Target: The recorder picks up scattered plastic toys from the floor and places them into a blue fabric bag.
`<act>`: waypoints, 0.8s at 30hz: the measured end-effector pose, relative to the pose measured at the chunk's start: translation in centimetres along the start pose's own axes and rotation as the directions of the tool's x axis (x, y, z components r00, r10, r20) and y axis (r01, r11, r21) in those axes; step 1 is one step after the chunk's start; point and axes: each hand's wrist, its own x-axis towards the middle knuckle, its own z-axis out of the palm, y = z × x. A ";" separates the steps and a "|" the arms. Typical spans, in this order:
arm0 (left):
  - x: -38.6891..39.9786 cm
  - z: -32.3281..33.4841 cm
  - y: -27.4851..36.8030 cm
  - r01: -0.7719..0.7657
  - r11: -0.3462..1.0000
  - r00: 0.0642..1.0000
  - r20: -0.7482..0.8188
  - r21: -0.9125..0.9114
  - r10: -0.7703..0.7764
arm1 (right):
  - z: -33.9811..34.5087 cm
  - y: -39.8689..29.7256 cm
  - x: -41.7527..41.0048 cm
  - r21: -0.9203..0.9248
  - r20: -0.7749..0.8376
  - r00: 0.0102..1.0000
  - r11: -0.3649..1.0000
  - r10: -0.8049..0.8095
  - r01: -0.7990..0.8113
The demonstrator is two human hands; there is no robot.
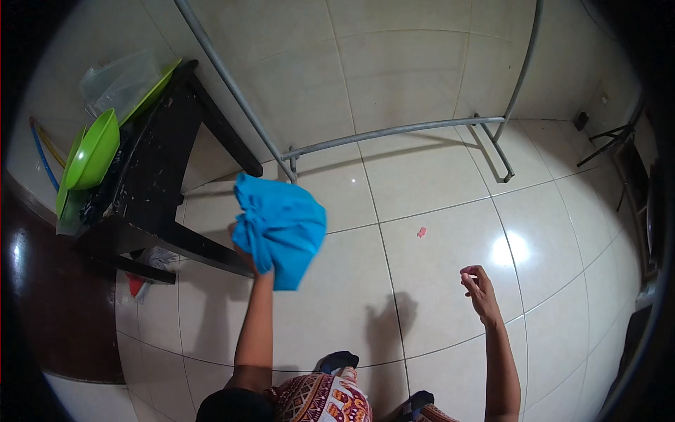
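Note:
A bright blue cloth (pixel 287 227), gathered and creased at its left side, hangs from my left hand (pixel 243 250). Most of that hand is hidden behind the fabric; the wrist and a little of the fingers show at the cloth's left edge. My right hand (pixel 479 295) is held out over the tiled floor with its fingers bent and parted from the thumb. Nothing is seen in its grasp. Between the two hands, a small pink scrap (pixel 422 232) lies on the floor.
A metal pipe frame (pixel 395 129) stands by the tiled wall. At left, a worn black wooden table (pixel 153 153) bears a green plastic bowl (pixel 95 155) and a clear plastic bag (pixel 124 84). Thin black legs (pixel 606 140) stand at the right.

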 end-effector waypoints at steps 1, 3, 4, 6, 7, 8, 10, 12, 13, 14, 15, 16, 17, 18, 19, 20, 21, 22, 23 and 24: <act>2.0 0.0 -1.8 -0.036 0.988 0.997 -0.078 -0.153 0.024 | 0.0 -0.2 -0.1 -0.025 0.010 1.000 1.000 -0.018 0.019; 5.5 0.7 -4.8 -0.118 0.974 0.982 -0.168 -0.191 0.086 | 0.2 0.4 -0.1 -0.004 0.023 1.000 1.000 -0.008 0.008; 6.2 2.0 -5.8 -0.139 0.985 0.979 -0.163 -0.099 0.122 | -0.4 0.9 -0.3 0.004 0.011 1.000 1.000 0.017 -0.018; 6.0 4.7 -8.0 -0.248 0.967 0.950 -0.180 0.055 0.254 | -1.3 1.5 -0.6 -0.035 0.007 0.998 0.998 0.061 -0.061; 5.2 6.0 -10.5 -0.238 0.971 0.957 -0.164 0.036 0.241 | -1.0 1.4 -0.3 -0.043 0.057 0.996 0.996 0.075 -0.073; 6.7 5.4 -14.4 -0.194 0.979 0.976 -0.115 -0.069 0.185 | -0.4 1.0 0.1 -0.056 0.095 0.990 0.993 0.106 -0.101; 10.4 4.5 -20.0 -0.115 0.962 0.993 -0.022 -0.246 0.113 | 0.4 1.7 1.2 -0.063 0.113 0.991 0.996 0.071 -0.064; 12.8 4.8 -22.0 -0.013 0.911 0.995 0.087 -0.411 0.053 | 1.3 2.9 2.4 -0.066 0.152 0.987 0.997 0.047 -0.038; 12.2 5.6 -22.1 -0.007 0.911 0.995 0.092 -0.413 0.050 | 1.3 3.3 2.8 -0.068 0.148 0.988 0.997 0.053 -0.043; 11.5 6.1 -22.1 0.092 0.897 0.988 0.151 -0.432 -0.029 | 1.7 3.5 3.4 -0.133 0.213 0.976 0.991 0.047 -0.019; 9.6 7.8 -21.2 0.206 0.867 0.969 0.218 -0.453 -0.116 | 1.7 4.0 4.1 -0.207 0.266 0.962 0.978 0.055 0.001; 8.4 8.1 -20.5 0.246 0.839 0.969 0.154 -0.485 -0.195 | 2.2 4.9 5.1 -0.248 0.285 0.955 0.969 0.080 -0.007; 8.2 7.3 -20.0 0.228 0.850 0.973 0.138 -0.475 -0.184 | 3.1 5.7 6.5 -0.236 0.304 0.950 0.972 0.066 0.008; 8.4 6.0 -19.6 0.195 0.955 0.981 0.030 -0.222 -0.193 | 4.3 6.2 7.9 -0.320 0.288 0.958 0.942 -0.002 0.098; 8.2 4.7 -19.2 0.182 0.982 0.981 -0.085 0.053 -0.177 | 5.4 6.2 9.2 -0.401 0.280 0.957 0.897 -0.073 0.186; 5.2 5.5 -17.1 0.158 0.987 0.986 -0.063 0.031 -0.156 | 5.3 6.6 10.4 -0.439 0.227 0.972 0.884 -0.064 0.161; 2.3 6.5 -13.8 0.130 0.991 0.991 -0.044 0.002 -0.130 | 4.6 7.3 11.7 -0.522 0.177 0.967 0.815 -0.184 0.251; 1.7 5.4 -12.3 0.041 0.999 0.996 -0.079 0.003 -0.040 | 5.7 6.1 12.8 -0.599 0.144 0.957 0.747 -0.252 0.287; 1.6 4.0 -11.3 -0.047 0.999 0.993 -0.107 0.010 0.048 | 7.0 4.7 13.8 -0.671 0.112 0.941 0.674 -0.320 0.309; 1.5 3.4 -10.4 -0.051 0.998 0.991 -0.123 0.020 0.053 | 7.6 4.9 15.0 -0.665 0.126 0.935 0.671 -0.331 0.328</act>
